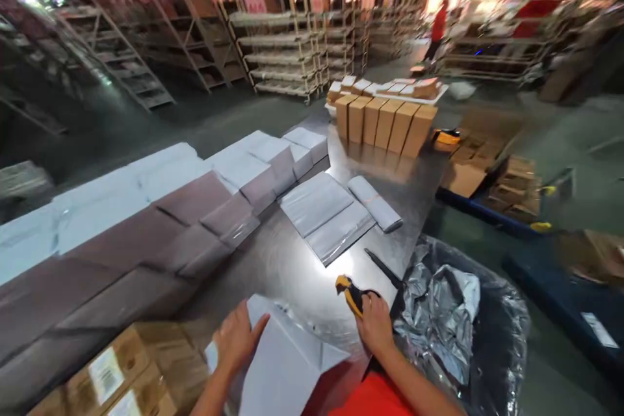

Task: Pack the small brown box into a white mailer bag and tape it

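Note:
My left hand (236, 338) is closed on the edge of a white plastic mailing bag (287, 357), thumb on top, close to my body. My right hand (375, 322) grips a yellow-and-black handheld tool (348, 292), shaped like a barcode scanner, above the metal table (292, 279); its exact kind is hard to tell. Beyond it lies a thin black object (383, 266) near the table's right edge. A flat stack of grey-white mailing bags (326, 208) rests farther up the table, beside a rolled bundle of bags (375, 201) held by a band.
White packages (244, 162) are piled along the left side, with brown cartons (141, 370) nearer me. Upright brown boxes (385, 120) line the table's far end. At right stands a bin lined with clear plastic (511, 338), holding crumpled silvery wrap (443, 312). Shelving racks (277, 45) stand behind.

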Available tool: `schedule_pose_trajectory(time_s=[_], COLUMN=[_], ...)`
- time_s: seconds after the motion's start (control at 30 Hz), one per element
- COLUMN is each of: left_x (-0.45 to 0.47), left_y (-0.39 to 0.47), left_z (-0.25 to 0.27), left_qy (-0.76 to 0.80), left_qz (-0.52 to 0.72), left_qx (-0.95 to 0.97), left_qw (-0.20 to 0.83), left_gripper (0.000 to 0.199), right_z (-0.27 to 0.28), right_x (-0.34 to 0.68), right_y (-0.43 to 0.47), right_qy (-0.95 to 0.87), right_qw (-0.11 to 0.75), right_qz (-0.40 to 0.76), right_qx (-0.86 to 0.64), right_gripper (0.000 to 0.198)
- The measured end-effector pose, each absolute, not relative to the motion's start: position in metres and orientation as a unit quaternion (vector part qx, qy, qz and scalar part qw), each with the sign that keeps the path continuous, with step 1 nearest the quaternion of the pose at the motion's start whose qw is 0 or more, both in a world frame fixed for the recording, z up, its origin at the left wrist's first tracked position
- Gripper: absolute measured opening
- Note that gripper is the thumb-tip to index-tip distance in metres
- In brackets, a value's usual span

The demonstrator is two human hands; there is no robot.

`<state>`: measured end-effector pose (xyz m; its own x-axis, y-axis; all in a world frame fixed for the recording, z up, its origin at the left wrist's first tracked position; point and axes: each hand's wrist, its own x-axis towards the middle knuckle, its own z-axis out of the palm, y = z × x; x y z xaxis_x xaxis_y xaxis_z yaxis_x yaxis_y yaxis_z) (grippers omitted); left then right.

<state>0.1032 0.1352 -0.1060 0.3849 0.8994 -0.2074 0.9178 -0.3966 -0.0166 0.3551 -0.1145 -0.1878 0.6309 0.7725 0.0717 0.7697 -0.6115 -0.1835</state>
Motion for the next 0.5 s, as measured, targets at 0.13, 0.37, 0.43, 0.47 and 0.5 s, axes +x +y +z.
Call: schedule_pose_trajectory(time_s=[0.13, 0.37, 0.43, 0.47, 0.5], left_x=[0.128, 0.125, 0.125, 0.125, 0.125], left_y=[0.102, 0.086, 0.087, 0.088, 0.088], left_z=[-0.103, -0.122, -0.124, -0.124, -0.124], left_qy=[0.541, 0.534, 0.542, 0.544, 0.544], left_qz=[-0.035, 0.038, 0.048, 0.051, 0.051], left_qx=[0.84, 0.844, 0.839, 0.838, 0.838], left_qw=[0.017, -0.013, -0.007, -0.006, -0.007], left_gripper=[0.064, 0.06, 0.064, 0.066, 0.066], right_z=[-0.202, -0.153, -0.145, -0.146, -0.149], right_x=[0.369, 0.389, 0.381, 0.376, 0.369], right_y=[-0.133, -0.108, -0.06, -0.032, -0.004], right_qy=[-0.525, -0.407, -0.337, -0.311, -0.284], right_qw=[0.14, 0.422, 0.517, 0.555, 0.569], right_qz=[0.032, 0.186, 0.317, 0.392, 0.463], right_qx=[-0.839, -0.789, -0.72, -0.664, -0.618], right_gripper=[0.046, 0.04, 0.057, 0.06, 0.06])
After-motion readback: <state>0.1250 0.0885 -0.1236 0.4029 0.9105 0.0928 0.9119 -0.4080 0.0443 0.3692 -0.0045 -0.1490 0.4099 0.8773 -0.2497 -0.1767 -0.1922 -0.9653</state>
